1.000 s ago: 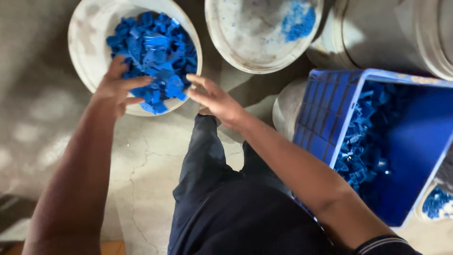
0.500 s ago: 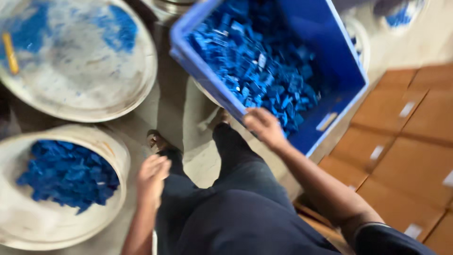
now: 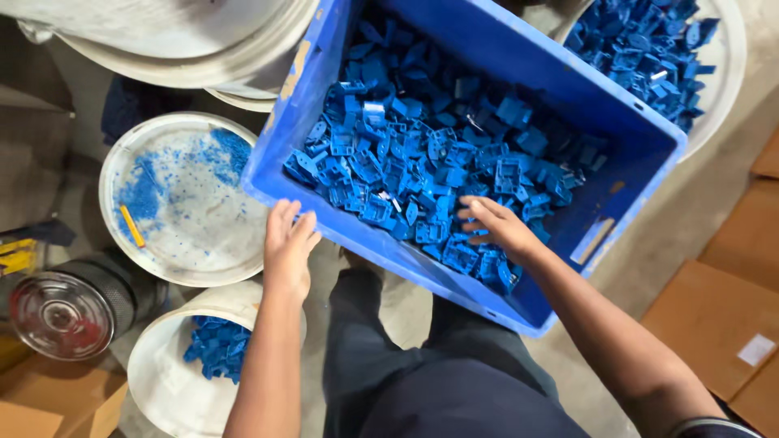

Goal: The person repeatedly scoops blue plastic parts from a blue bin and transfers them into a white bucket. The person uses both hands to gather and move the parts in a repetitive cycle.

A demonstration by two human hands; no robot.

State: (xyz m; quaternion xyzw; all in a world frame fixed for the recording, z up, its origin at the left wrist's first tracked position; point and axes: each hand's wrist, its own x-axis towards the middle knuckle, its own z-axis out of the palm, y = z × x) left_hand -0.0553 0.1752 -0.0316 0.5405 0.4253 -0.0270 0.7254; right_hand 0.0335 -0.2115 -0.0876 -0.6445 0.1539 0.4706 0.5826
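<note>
**Hands at the blue crate**

Head view: the right hand lies fingers spread, grip apart, on small blue moulded plastic parts inside the blue rectangular plastic crate. The left hand, grip loosely apart, touches its near rim beside a white round bucket.

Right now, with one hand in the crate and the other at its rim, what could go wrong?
1. The crate looks tilted toward the person, and the blue parts are piled at its near wall; they could spill over it.
2. The left hand only rests on the rim, so the crate may slip.
3. The right hand is spread among hard-edged parts that could scrape the fingers.
</note>
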